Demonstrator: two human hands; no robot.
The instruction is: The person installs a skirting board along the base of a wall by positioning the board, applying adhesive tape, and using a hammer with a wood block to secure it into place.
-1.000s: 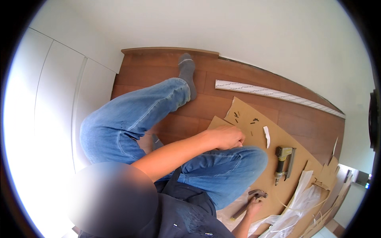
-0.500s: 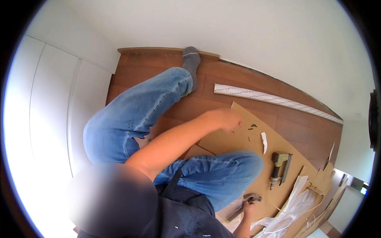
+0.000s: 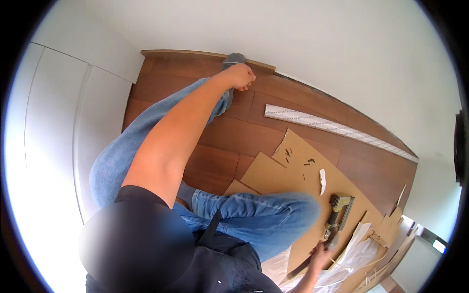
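Note:
My left hand [image 3: 241,77] reaches out over my grey-socked foot [image 3: 233,59], close to the brown skirting board [image 3: 185,53] along the wall. Its fingers are closed in a pinch; what they hold, if anything, is too small to make out. Down at the right, my right hand [image 3: 320,256] is wrapped round a hammer [image 3: 332,240]. The hammer's head lies next to the tail end of a yellow-green and black nail gun [image 3: 337,207]. Several small dark pieces [image 3: 287,155] are scattered on the cardboard sheet [image 3: 312,146].
A long strip with a white printed backing [image 3: 337,129] lies on the brown wood floor [image 3: 220,129], beyond the cardboard. A white scrap [image 3: 322,181] sits near the nail gun. Clear plastic wrapping [image 3: 354,249] and torn cardboard are heaped at right. White panels [image 3: 53,117] stand on the left.
My left hand has moved from over the cardboard's far corner to the skirting board, uncovering small dark pieces. My right hand has shifted up and right with the hammer, toward the nail gun.

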